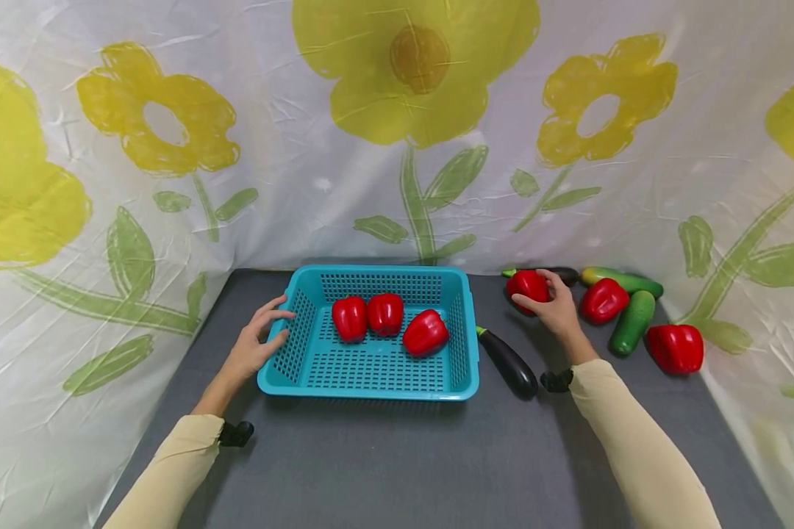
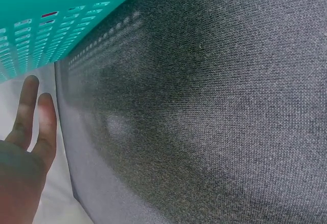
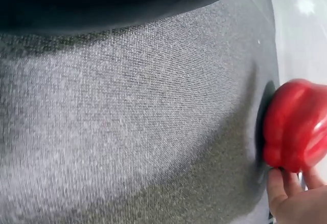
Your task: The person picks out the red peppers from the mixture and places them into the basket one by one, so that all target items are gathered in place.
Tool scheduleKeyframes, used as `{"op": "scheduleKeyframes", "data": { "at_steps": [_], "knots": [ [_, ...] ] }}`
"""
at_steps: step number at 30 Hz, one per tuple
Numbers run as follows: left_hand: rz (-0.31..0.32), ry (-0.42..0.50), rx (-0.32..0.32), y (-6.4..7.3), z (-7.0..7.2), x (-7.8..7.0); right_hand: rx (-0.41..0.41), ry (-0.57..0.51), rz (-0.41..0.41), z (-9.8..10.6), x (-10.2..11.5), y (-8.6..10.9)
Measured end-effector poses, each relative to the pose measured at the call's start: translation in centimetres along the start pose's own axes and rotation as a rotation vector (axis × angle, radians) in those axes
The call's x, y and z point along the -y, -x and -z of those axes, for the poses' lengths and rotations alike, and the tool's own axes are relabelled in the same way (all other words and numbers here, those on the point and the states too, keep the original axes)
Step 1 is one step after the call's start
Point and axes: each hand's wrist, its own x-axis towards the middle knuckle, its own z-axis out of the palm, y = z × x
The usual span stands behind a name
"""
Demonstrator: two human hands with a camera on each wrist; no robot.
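My right hand (image 1: 559, 308) holds a red bell pepper (image 1: 528, 290) between thumb and fingers, right of the basket. In the right wrist view its fingertips meet the underside of that pepper (image 3: 294, 124). My left hand (image 1: 254, 345) is at the left side of a turquoise plastic basket (image 1: 370, 394), fingers spread and loosely bent near the rim. From the left wrist view, two fingers (image 2: 47, 127) extend close to the basket's wall (image 2: 56, 24); contact cannot be told. Three red bell peppers (image 1: 426, 333) lie inside the basket.
An eggplant (image 1: 508, 364) lies just right of the basket. Another eggplant (image 1: 564, 275) lies behind the held pepper. Farther right are a yellow-green vegetable (image 1: 625, 281), a red pepper (image 1: 604, 301), a cucumber (image 1: 633, 323) and another red pepper (image 1: 676, 349). A flowered cloth (image 1: 291, 184) hangs behind the table.
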Motion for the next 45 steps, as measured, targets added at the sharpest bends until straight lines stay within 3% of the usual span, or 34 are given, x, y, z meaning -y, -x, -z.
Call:
{"op": "scheduleKeyframes", "data": {
  "at_steps": [20, 29, 34, 37, 42, 45],
  "knots": [
    [0.016, -0.016, 0.011, -0.1, 0.1, 0.0, 0.048, 0.086, -0.025, -0.2, -0.2, -1.6],
    [-0.012, -0.006, 0.023, -0.2, 0.1, -3.4, 0.023, 0.073, -0.029, 0.0, -0.1, -1.5],
    [-0.007, -0.024, 0.030, -0.2, 0.1, -3.8, 0.014, 0.023, -0.011, 0.4, 0.6, -1.0],
    [-0.002, -0.019, 0.027, -0.2, 0.1, -2.8, 0.013, 0.002, 0.019, 0.8, 1.0, -0.7],
    [0.013, -0.022, 0.028, -0.1, 0.2, 0.3, 0.009, 0.001, 0.026, 1.3, 1.7, -0.1],
    [0.013, -0.022, 0.032, 0.0, 0.2, 0.3, 0.005, -0.010, 0.011, 1.6, 2.4, 0.5]
  ]
}}
